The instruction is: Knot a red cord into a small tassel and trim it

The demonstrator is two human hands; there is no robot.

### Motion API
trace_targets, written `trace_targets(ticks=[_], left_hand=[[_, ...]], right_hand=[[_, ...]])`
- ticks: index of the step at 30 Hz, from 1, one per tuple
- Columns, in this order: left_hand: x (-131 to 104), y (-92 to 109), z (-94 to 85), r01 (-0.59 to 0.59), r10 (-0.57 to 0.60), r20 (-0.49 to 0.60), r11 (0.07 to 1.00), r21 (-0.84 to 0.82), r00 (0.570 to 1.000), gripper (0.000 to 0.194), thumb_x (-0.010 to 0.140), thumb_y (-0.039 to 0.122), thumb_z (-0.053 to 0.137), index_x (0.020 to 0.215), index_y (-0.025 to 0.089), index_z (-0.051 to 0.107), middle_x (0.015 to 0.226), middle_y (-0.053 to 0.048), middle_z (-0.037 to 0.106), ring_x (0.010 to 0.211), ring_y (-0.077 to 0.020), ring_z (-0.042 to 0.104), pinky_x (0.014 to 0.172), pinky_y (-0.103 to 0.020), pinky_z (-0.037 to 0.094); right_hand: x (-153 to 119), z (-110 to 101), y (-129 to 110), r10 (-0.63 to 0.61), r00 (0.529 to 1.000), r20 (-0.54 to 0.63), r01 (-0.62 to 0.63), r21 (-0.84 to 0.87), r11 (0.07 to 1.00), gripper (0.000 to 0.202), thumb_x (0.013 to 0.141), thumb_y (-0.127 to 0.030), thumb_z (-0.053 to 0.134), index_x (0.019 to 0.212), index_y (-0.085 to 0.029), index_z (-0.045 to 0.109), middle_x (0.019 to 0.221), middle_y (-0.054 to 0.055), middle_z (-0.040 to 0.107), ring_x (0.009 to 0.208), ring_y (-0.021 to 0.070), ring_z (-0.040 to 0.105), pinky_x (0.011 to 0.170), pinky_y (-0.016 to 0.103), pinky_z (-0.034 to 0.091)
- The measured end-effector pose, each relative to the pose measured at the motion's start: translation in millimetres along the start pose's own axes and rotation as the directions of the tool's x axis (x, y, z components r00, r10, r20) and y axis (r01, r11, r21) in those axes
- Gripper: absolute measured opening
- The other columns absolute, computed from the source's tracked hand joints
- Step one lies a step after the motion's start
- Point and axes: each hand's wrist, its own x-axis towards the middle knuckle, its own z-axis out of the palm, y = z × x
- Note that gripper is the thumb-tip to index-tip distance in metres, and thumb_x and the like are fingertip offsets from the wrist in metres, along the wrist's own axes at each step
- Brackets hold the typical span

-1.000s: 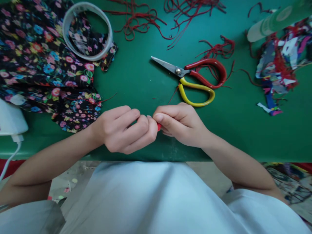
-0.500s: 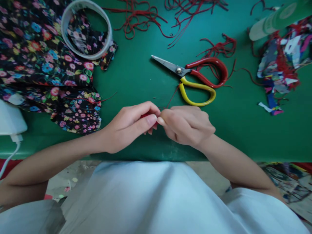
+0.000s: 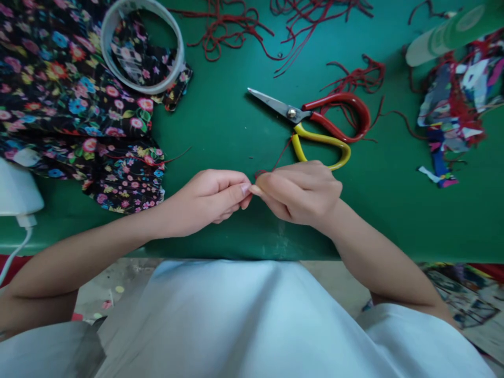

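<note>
My left hand (image 3: 212, 199) is closed, its thumb pressed on the fingers; what it pinches is hidden. Its fingertips meet those of my right hand (image 3: 303, 191), whose fingers are curled in a pinch. A thin red cord (image 3: 282, 152) runs from the fingers of my right hand up toward the scissors' yellow handle. The scissors (image 3: 293, 113) lie just above my right hand, with one red and one yellow handle and the blades pointing to the upper left.
Black floral fabric (image 3: 71, 100) lies at the left under a tape roll (image 3: 179, 63). Red cords (image 3: 220, 26) are spread along the back. Fabric scraps (image 3: 452, 115) and a green-labelled bottle (image 3: 449, 34) lie at the right. A white device (image 3: 18, 189) with a cable sits at the left edge.
My left fingers have curled in more tightly, and the red seen between them is hidden now. My right hand has shifted slightly up and left, covering part of the yellow handle.
</note>
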Motion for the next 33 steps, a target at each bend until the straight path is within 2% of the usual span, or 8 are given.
trace_targets(ticks=[3,6,12,18,20,24,28,33], left_hand=[[-1,1,-0.9,0.042,-0.044,0.027,0.997,0.068,0.999,0.036,0.096,0.037,0.054,0.067,0.018,0.045,0.052,0.008,0.031,0.042,-0.0033,0.028,0.037,-0.015,0.024],[-1,2,-3.3,0.008,-0.017,0.069,0.992,0.128,0.997,0.032,0.097,0.032,0.051,0.069,0.017,0.047,0.053,0.007,0.036,0.043,-0.0035,0.033,0.039,-0.015,0.027],[-2,5,-5.6,-0.088,0.073,0.068,0.962,0.257,0.995,0.029,0.098,0.026,0.048,0.072,0.015,0.054,0.051,0.007,0.044,0.044,-0.0037,0.04,0.04,-0.014,0.031],[-3,3,-3.3,-0.258,0.27,0.041,0.85,0.46,0.962,0.023,0.096,0.017,0.048,0.077,0.015,0.061,0.056,0.005,0.061,0.04,-0.0041,0.05,0.041,-0.015,0.038],[-3,1,-3.1,-0.377,0.419,0.066,0.723,0.578,0.906,0.023,0.095,0.015,0.049,0.077,0.015,0.062,0.059,0.005,0.065,0.041,-0.0038,0.052,0.044,-0.015,0.039],[-1,-4,-3.8,-0.509,0.664,0.181,0.341,0.791,0.726,0.025,0.094,0.011,0.051,0.07,0.016,0.059,0.062,0.004,0.066,0.052,-0.0044,0.057,0.051,-0.014,0.041],[1,-10,-5.2,-0.436,0.741,0.27,0.034,0.899,0.614,0.027,0.097,0.013,0.046,0.073,0.017,0.057,0.061,0.003,0.062,0.054,-0.0068,0.057,0.053,-0.018,0.041],[5,-18,-10.8,-0.337,0.805,0.414,-0.284,0.898,0.425,0.022,0.097,0.013,0.047,0.079,0.017,0.059,0.058,0.003,0.057,0.052,-0.0098,0.054,0.052,-0.024,0.039]], right_hand=[[0,-1,6,-0.031,0.991,0.127,0.02,0.09,0.996,0.035,0.099,-0.028,0.047,0.065,-0.021,0.051,0.049,-0.005,0.043,0.044,0.0076,0.037,0.044,0.025,0.028],[2,-3,5,0.014,0.991,0.136,-0.043,0.216,0.975,0.035,0.101,-0.029,0.045,0.068,-0.021,0.053,0.05,-0.005,0.044,0.044,0.007,0.038,0.046,0.022,0.03],[9,-8,1,0.097,0.98,0.176,-0.168,0.451,0.877,0.032,0.102,-0.025,0.046,0.073,-0.017,0.059,0.054,-0.006,0.051,0.045,0.0035,0.04,0.048,0.017,0.032],[11,-12,-2,0.186,0.958,0.219,-0.269,0.454,0.849,0.04,0.103,-0.032,0.043,0.07,-0.018,0.06,0.051,-0.006,0.051,0.043,0.0032,0.038,0.047,0.018,0.032],[11,-13,-2,0.197,0.957,0.213,-0.275,0.449,0.85,0.041,0.103,-0.032,0.043,0.069,-0.018,0.06,0.05,-0.006,0.051,0.042,0.0033,0.037,0.047,0.019,0.032],[10,-14,-4,0.195,0.966,0.171,-0.251,0.435,0.865,0.037,0.102,-0.029,0.045,0.07,-0.018,0.06,0.052,-0.006,0.051,0.042,0.0031,0.036,0.047,0.018,0.032],[8,-12,-6,0.216,0.964,0.157,-0.261,0.38,0.887,0.035,0.102,-0.027,0.045,0.071,-0.017,0.061,0.055,-0.004,0.054,0.045,0.004,0.041,0.048,0.018,0.033],[7,-8,-10,0.253,0.958,0.135,-0.286,0.397,0.872,0.035,0.102,-0.027,0.045,0.072,-0.016,0.059,0.055,-0.005,0.053,0.046,0.0036,0.041,0.049,0.018,0.033]])
